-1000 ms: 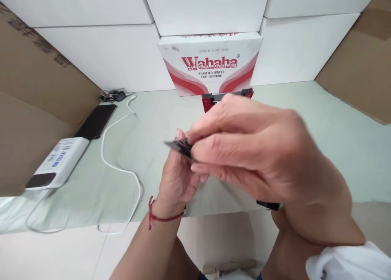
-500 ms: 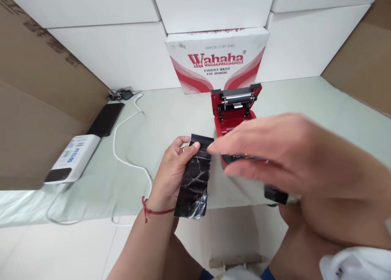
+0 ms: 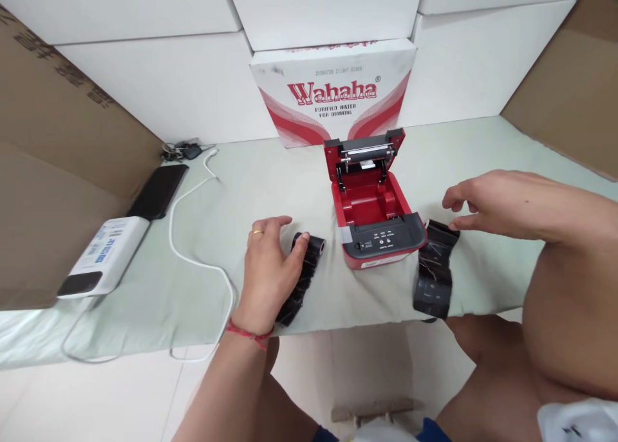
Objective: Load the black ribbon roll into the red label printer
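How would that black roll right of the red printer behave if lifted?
The black roll could turn and unwind, being round. Its loose tail would probably droop, as it lies rippled; the shiny surface might feel slippery.

Far: Wahaha carton (image 3: 333, 94), upright. Left: keys (image 3: 182, 150), black phone (image 3: 158, 192), white power bank (image 3: 103, 257), white cable (image 3: 172, 236).
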The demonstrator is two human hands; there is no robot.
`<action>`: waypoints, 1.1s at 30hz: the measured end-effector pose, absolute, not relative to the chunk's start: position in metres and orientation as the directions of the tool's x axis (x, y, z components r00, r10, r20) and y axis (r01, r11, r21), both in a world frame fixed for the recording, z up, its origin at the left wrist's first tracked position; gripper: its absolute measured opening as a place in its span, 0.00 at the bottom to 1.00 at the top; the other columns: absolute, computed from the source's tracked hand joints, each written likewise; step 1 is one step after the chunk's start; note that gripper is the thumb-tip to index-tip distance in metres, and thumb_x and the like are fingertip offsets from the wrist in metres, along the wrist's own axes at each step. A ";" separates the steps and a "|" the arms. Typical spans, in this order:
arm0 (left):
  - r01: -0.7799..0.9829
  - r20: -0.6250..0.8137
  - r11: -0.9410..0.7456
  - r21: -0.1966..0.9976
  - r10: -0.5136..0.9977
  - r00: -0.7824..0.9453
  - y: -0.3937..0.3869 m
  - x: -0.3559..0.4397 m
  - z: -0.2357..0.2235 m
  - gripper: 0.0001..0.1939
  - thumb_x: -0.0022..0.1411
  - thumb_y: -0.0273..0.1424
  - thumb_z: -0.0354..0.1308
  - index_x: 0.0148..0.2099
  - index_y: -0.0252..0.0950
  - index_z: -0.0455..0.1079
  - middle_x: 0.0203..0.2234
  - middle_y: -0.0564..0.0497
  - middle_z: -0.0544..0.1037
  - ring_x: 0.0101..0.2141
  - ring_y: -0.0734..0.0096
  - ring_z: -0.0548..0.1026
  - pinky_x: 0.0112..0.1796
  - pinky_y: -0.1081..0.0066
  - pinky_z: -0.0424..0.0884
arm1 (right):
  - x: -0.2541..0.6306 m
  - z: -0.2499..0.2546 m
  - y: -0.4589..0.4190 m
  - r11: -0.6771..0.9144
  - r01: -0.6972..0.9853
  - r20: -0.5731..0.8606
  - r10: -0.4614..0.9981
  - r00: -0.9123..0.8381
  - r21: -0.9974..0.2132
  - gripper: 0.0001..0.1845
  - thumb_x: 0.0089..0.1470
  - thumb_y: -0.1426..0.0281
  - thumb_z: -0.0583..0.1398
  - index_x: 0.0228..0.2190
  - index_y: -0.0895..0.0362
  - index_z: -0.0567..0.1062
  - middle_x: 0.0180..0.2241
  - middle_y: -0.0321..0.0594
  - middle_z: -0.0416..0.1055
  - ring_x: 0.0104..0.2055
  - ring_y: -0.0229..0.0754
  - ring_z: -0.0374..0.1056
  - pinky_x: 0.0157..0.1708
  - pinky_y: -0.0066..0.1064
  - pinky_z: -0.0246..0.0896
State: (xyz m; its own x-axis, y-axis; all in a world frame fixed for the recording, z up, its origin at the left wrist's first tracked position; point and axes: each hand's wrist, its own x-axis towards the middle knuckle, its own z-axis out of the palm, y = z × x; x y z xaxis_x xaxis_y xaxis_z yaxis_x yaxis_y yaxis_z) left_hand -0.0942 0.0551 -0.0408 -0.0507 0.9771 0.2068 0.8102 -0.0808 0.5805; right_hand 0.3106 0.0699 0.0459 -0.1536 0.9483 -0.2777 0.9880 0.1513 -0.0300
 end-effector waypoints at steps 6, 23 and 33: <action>0.706 0.352 -0.196 0.680 0.933 -0.080 0.057 -0.069 -0.040 0.18 0.68 0.41 0.60 0.53 0.37 0.80 0.52 0.39 0.77 0.50 0.53 0.81 0.49 0.50 0.83 | 0.291 0.056 0.084 0.026 0.998 -0.530 0.848 0.004 0.050 0.12 0.56 0.59 0.66 0.41 0.48 0.83 0.42 0.46 0.83 0.40 0.57 0.77 0.36 0.43 0.64; 0.581 0.535 -0.406 0.705 0.842 -0.061 0.046 -0.039 -0.036 0.07 0.72 0.29 0.60 0.45 0.39 0.80 0.48 0.45 0.79 0.48 0.65 0.81 0.44 0.66 0.83 | 0.303 0.107 0.062 0.333 0.895 -0.255 0.876 -0.410 -0.296 0.16 0.57 0.52 0.63 0.43 0.46 0.81 0.26 0.35 0.70 0.26 0.43 0.64 0.28 0.37 0.56; 0.507 0.750 -0.723 0.468 0.629 0.204 0.025 -0.030 -0.036 0.24 0.67 0.24 0.57 0.63 0.43 0.73 0.55 0.42 0.73 0.55 0.54 0.75 0.48 0.56 0.80 | 0.200 0.102 0.079 0.490 0.796 0.095 0.866 -0.491 -0.356 0.12 0.56 0.69 0.62 0.41 0.50 0.83 0.30 0.35 0.77 0.31 0.42 0.67 0.31 0.36 0.57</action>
State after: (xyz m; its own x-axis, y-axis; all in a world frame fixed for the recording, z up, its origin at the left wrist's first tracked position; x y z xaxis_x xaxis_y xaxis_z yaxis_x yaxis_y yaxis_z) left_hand -0.0297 0.0254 -0.0358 0.2044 0.6291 0.7500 0.5074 -0.7233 0.4684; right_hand 0.2004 0.0790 0.1015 -0.4907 0.8662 0.0947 0.7957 0.4897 -0.3565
